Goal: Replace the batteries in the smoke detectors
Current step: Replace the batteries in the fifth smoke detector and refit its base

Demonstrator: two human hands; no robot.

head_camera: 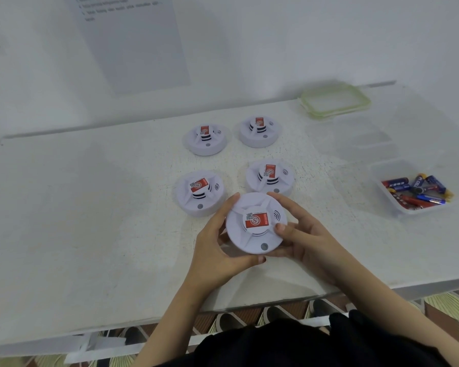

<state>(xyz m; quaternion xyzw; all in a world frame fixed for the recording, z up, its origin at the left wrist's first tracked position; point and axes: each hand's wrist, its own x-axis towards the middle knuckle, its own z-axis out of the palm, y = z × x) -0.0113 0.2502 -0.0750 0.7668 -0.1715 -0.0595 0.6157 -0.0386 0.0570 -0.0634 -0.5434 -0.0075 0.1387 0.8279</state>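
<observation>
A round white smoke detector [252,234] with a red label on top is held just above the white table [90,207] near its front edge. My left hand [220,242] wraps its left rim and my right hand [300,234] wraps its right rim, thumb resting on the top face. Several more white detectors with red labels sit behind it: one at the left [199,193], one directly behind [269,177], and two farther back [207,139] [260,131]. A clear tray [387,200] at the right holds several red and blue batteries [419,192].
A green-rimmed clear lid [334,100] lies at the back right, with another clear container [361,139] in front of it. A printed sheet [133,41] hangs on the wall behind the table. Patterned floor shows below the table's front edge.
</observation>
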